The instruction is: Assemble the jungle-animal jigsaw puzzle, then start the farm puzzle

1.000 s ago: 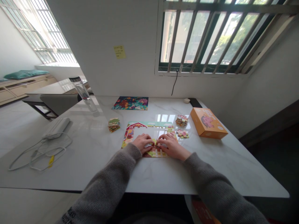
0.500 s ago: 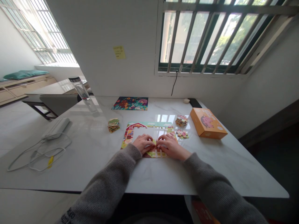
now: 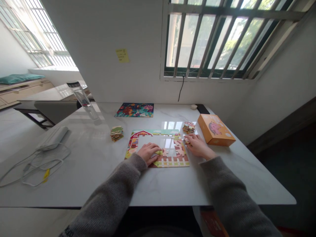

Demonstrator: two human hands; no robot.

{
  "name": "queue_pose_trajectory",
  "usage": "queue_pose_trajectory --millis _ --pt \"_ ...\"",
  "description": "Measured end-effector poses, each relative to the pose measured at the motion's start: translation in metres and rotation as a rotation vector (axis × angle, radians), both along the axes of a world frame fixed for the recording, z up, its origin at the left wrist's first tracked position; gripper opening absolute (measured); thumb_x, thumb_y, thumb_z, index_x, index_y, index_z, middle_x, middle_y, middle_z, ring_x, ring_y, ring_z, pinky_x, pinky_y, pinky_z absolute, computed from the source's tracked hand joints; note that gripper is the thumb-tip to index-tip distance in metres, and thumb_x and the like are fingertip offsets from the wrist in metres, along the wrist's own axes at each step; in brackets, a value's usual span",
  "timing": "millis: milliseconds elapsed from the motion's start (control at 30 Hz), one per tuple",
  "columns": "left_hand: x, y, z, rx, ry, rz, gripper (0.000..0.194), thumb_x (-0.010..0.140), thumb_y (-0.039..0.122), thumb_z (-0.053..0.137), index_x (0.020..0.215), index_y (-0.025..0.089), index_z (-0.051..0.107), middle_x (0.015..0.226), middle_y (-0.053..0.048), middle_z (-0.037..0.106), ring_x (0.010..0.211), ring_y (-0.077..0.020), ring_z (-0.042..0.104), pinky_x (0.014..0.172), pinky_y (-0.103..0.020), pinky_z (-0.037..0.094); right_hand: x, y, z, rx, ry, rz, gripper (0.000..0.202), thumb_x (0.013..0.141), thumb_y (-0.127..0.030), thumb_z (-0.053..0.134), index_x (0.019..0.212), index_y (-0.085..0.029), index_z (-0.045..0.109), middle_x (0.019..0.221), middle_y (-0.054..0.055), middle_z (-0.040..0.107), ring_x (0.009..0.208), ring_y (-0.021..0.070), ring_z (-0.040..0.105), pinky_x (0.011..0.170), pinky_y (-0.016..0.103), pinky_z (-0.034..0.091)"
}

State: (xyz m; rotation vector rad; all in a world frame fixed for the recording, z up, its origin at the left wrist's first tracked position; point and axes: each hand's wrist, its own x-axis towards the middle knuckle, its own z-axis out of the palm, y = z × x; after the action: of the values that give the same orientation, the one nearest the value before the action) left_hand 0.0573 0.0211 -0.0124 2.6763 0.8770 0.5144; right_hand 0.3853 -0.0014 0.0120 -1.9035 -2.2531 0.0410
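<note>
On the table lies a jigsaw puzzle [image 3: 176,162] with a farm picture. Its border is joined all round, and bare tabletop shows through the middle. My left hand [image 3: 148,153] rests on the puzzle's lower left part, fingers stretched out and apart over a few inner pieces. Just off the puzzle's right edge, my right hand [image 3: 198,146] has its fingers closed on a puzzle piece [image 3: 188,140], partly hidden by them. Behind that hand stands a pile of puzzle pieces [image 3: 189,127]. Another stack of pieces [image 3: 116,133] sits left of the puzzle.
An orange box [image 3: 216,129] stands at the right. Toward the wall lies a dark, colourful picture board [image 3: 135,110]. A clear bottle [image 3: 80,95] is at the back left. A white device [image 3: 54,138] with a tangled cable [image 3: 59,161] lies at the left.
My right hand has left the puzzle's lower middle and moved right to the loose pieces. My left hand stays on the puzzle, its fingers now more spread. The view has shifted slightly.
</note>
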Motion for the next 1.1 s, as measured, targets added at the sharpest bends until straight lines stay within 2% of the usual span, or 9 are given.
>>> queue_pose_trajectory --millis 100,233,367,500,600,700,867,967,1100 --pt "0.000 0.000 0.000 -0.006 -0.002 -0.002 0.032 0.091 0.023 0.056 0.122 0.021 0.063 0.124 -0.010 0.064 0.112 -0.0280 0.055 0.098 -0.047 0.044 0.008 0.000 -0.002 -0.043 -0.023 -0.040 0.041 0.094 -0.028 0.052 0.134 -0.021 0.057 0.132 0.015 0.057 0.119 0.0346 0.050 0.100 0.045 0.041" --pt "0.000 0.001 0.000 0.000 -0.010 -0.011 0.031 0.091 0.025 0.055 0.120 0.020 0.064 0.122 -0.010 0.064 0.111 -0.0286 0.055 0.097 -0.048 0.045 0.008 -0.001 0.000 -0.059 -0.016 -0.039 0.050 0.091 -0.022 0.055 0.142 -0.021 0.052 0.127 0.015 0.059 0.115 0.0325 0.054 0.097 0.042 0.043" --pt "-0.001 0.002 -0.001 0.009 -0.021 -0.012 0.030 0.090 0.024 0.055 0.119 0.021 0.065 0.121 -0.011 0.065 0.110 -0.0289 0.056 0.096 -0.048 0.046 0.009 -0.002 0.004 -0.023 -0.017 -0.014 0.052 0.090 -0.020 0.058 0.141 -0.021 0.053 0.120 0.014 0.062 0.110 0.0303 0.057 0.093 0.038 0.045" --pt "0.000 0.000 0.002 0.006 -0.039 -0.007 0.029 0.089 0.023 0.056 0.117 0.020 0.066 0.118 -0.011 0.066 0.107 -0.0290 0.058 0.095 -0.047 0.046 0.007 -0.002 0.011 0.065 -0.015 -0.051 0.046 0.089 -0.027 0.064 0.134 -0.020 0.059 0.115 0.015 0.063 0.110 0.0334 0.058 0.087 0.040 0.048" --pt "0.003 -0.003 0.008 0.002 -0.109 0.064 0.029 0.088 0.022 0.056 0.115 0.019 0.065 0.112 -0.011 0.068 0.104 -0.0288 0.060 0.092 -0.047 0.046 -0.010 -0.004 0.015 0.165 0.096 0.003 0.042 0.090 -0.034 0.065 0.129 -0.019 0.060 0.112 0.013 0.063 0.103 0.0301 0.061 0.084 0.039 0.050" --pt "0.007 -0.006 0.015 -0.071 -0.284 0.189 0.028 0.089 0.026 0.057 0.115 0.018 0.063 0.099 -0.008 0.071 0.094 -0.0247 0.065 0.090 -0.044 0.047 -0.044 -0.011 0.014 0.233 0.244 0.147 0.047 0.089 -0.030 0.066 0.133 -0.022 0.055 0.111 0.009 0.062 0.093 0.0243 0.064 0.082 0.036 0.052" --pt "0.010 -0.009 0.023 -0.297 -0.413 0.283 0.026 0.089 0.043 0.060 0.092 0.018 0.065 0.081 -0.003 0.072 0.076 -0.0187 0.066 0.078 -0.032 0.050 -0.099 -0.028 0.005 0.289 0.325 0.338 0.048 0.090 -0.024 0.065 0.136 -0.026 0.051 0.116 0.009 0.061 0.101 0.0255 0.063 0.088 0.039 0.053" --pt "0.012 -0.010 0.023 -0.350 -0.411 0.290 0.031 0.088 0.047 0.059 0.080 0.018 0.065 0.076 -0.001 0.069 0.072 -0.0168 0.063 0.074 -0.029 0.049 -0.111 -0.032 0.000 0.314 0.331 0.359 0.053 0.088 -0.024 0.069 0.137 -0.028 0.050 0.117 0.009 0.061 0.099 0.0253 0.063 0.088 0.041 0.053" --pt "0.013 -0.008 0.020 -0.363 -0.412 0.304 0.032 0.088 0.047 0.057 0.077 0.018 0.063 0.073 0.000 0.066 0.069 -0.0156 0.059 0.072 -0.028 0.048 -0.109 -0.033 -0.001 0.332 0.316 0.354 0.055 0.087 -0.023 0.070 0.138 -0.027 0.050 0.120 0.010 0.060 0.102 0.0268 0.063 0.088 0.043 0.054"
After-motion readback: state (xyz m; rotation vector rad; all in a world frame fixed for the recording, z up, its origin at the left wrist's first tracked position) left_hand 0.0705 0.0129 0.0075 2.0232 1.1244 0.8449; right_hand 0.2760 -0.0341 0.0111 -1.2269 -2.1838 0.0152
